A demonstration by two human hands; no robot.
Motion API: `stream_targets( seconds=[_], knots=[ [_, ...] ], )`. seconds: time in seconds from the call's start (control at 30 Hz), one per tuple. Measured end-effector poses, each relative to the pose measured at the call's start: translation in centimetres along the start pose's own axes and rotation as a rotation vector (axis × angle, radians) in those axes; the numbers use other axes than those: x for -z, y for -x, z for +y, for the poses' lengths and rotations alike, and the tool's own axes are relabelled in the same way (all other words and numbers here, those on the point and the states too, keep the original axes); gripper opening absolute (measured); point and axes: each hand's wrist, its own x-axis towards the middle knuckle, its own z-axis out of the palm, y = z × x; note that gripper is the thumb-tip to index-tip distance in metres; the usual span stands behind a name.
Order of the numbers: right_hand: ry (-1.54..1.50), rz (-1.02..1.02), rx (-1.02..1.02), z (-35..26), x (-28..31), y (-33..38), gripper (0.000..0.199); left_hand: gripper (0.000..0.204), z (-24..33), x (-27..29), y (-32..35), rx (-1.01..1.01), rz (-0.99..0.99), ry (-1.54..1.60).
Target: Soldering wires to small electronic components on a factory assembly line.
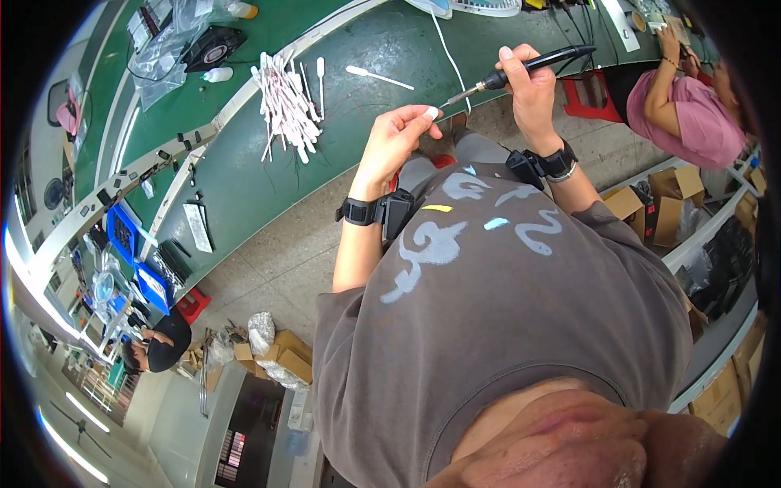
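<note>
My left hand [394, 142] pinches a small white piece [431, 112] between its fingertips. My right hand [529, 85] grips a black soldering iron [537, 67], and its metal tip points at the white piece, almost touching it. Both hands are held up in front of the green workbench [244, 179]. A pile of white sticks [285, 106] lies on the bench to the left of my left hand. One single white stick [378, 77] lies apart near the bench's upper middle. Each wrist wears a black band.
A black fan [213, 47] and clear plastic bags [163, 57] sit on the bench's far left. A person in a pink shirt [683, 114] works at the upper right beside a red stool [587, 96]. Cardboard boxes [667, 203] stand at right. Blue bins [122, 232] are at left.
</note>
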Motion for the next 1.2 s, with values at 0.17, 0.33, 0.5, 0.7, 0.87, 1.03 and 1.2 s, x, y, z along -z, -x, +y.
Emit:
stream_targets(
  seconds=[0.17, 0.33, 0.5, 0.7, 0.87, 1.03, 1.2],
  knots=[
    [0.092, -0.031, 0.043, 0.5, 0.0, 0.1, 0.022, 0.024, 0.2, -0.1, 0.0, 0.007, 0.004, -0.009],
    [0.098, -0.058, 0.039, 0.8, 0.0, 0.1, 0.021, 0.022, 0.4, -0.1, 0.2, 0.023, -0.004, 0.010],
    [0.106, -0.081, 0.069, 0.9, 0.1, 0.1, 0.020, 0.022, 0.2, -0.1, 0.1, 0.021, -0.003, -0.004],
    [0.123, -0.088, 0.087, 0.6, -0.1, 0.2, 0.021, 0.024, -0.3, 0.0, -0.2, 0.010, 0.002, 0.001],
    [0.017, 0.004, 0.087, 0.0, 0.9, -0.2, 0.020, 0.025, -0.3, 0.2, 0.1, 0.020, 0.011, 0.008],
    [-0.193, 0.043, 0.008, -0.3, 1.0, -0.9, 0.021, 0.025, -0.2, 0.2, -0.3, 0.008, 0.010, -0.012],
    [-0.303, 0.040, -0.038, 0.5, 2.4, -0.8, 0.018, 0.024, -0.2, 0.1, -0.5, 0.005, -0.001, 0.021]
  ],
)
